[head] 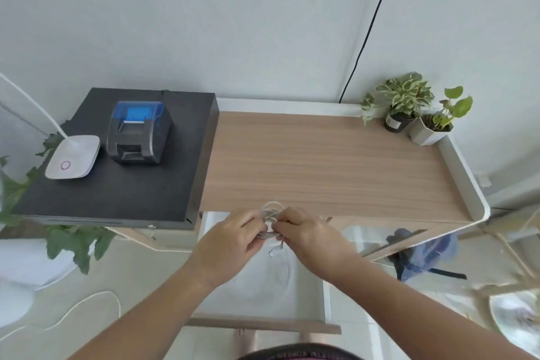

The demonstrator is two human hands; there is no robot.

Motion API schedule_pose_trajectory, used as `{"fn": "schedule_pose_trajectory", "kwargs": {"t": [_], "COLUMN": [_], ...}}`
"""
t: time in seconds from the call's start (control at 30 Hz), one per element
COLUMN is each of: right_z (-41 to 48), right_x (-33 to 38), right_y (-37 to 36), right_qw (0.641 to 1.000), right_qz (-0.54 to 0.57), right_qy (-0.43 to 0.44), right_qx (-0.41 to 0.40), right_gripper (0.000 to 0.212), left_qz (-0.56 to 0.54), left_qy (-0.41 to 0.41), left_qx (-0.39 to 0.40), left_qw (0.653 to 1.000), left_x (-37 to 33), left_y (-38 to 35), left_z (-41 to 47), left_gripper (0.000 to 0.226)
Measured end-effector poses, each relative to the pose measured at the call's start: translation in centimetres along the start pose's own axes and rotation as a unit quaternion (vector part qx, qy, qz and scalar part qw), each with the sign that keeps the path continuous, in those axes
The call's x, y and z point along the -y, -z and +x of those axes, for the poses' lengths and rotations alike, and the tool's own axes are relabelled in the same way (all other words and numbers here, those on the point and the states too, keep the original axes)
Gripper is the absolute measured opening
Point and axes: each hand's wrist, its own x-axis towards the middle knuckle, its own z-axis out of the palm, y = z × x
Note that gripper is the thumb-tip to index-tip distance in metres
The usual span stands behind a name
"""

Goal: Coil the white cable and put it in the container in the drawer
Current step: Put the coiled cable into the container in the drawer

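Note:
Both my hands hold the white cable (271,213), bundled into small loops, just above the front edge of the wooden desk. My left hand (230,240) grips the bundle from the left. From the right, my right hand (309,240) pinches it. A short end with a white plug (274,251) hangs down between my hands. Below them the drawer (325,298) stands pulled out, with a white container (263,283) inside it; the container's inside is blurred.
A black box (117,184) at the left carries a small printer (137,131) and a white lamp base (73,156). Two potted plants (415,108) stand at the desk's back right corner. A black wire (371,26) runs down the wall.

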Motion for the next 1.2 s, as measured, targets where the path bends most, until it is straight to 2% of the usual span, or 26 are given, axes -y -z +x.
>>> {"fn": "schedule_pose_trajectory", "kwargs": {"t": [0.1, 0.23, 0.43, 0.57, 0.67, 0.8, 0.9, 1.0, 1.13, 1.2], "right_z": [-0.8, -1.6, -1.8, -1.3, -0.4, 0.4, 0.5, 0.5, 1.2, 1.5], "right_x": [-1.5, -3.3, -4.8, -6.4, -6.9, -6.9, -7.0, -6.9, -6.6, -6.4], "right_y": [-5.8, -13.0, -19.7, -22.1, -23.5, -25.1, -25.8, -25.9, -25.9, -25.9], "right_qw": [0.998, 0.979, 0.949, 0.944, 0.937, 0.929, 0.935, 0.941, 0.932, 0.926], "right_qz": [-0.021, -0.032, -0.021, -0.033, -0.060, -0.081, -0.074, -0.044, 0.006, 0.034], "right_qy": [-0.010, -0.013, -0.033, -0.035, -0.051, -0.089, -0.105, -0.134, -0.205, -0.246], "right_qx": [0.067, 0.201, 0.314, 0.327, 0.340, 0.350, 0.330, 0.307, 0.298, 0.283], "right_gripper": [0.026, 0.043, 0.057, 0.055, 0.045, 0.032, 0.030, 0.030, 0.030, 0.032], "left_qz": [-0.011, 0.001, 0.029, 0.052, 0.063, 0.054, 0.035, 0.023, -0.025, -0.012], "left_qy": [0.036, 0.047, 0.047, 0.050, 0.057, 0.087, 0.087, 0.091, 0.194, 0.234], "left_qx": [0.056, 0.142, 0.228, 0.253, 0.280, 0.336, 0.345, 0.348, 0.304, 0.292], "left_qw": [0.998, 0.989, 0.972, 0.965, 0.956, 0.936, 0.934, 0.933, 0.932, 0.927], "left_x": [1.9, 4.1, 6.5, 7.7, 8.6, 9.8, 10.0, 10.2, 10.2, 9.9], "left_y": [-4.5, -9.4, -14.9, -17.1, -18.6, -21.0, -21.2, -21.0, -21.5, -22.0], "left_z": [-1.7, -4.0, -5.6, -5.5, -5.6, -6.6, -6.4, -6.0, -5.5, -5.2], "left_gripper": [0.017, 0.025, 0.030, 0.038, 0.045, 0.038, 0.032, 0.042, 0.022, 0.023]}}
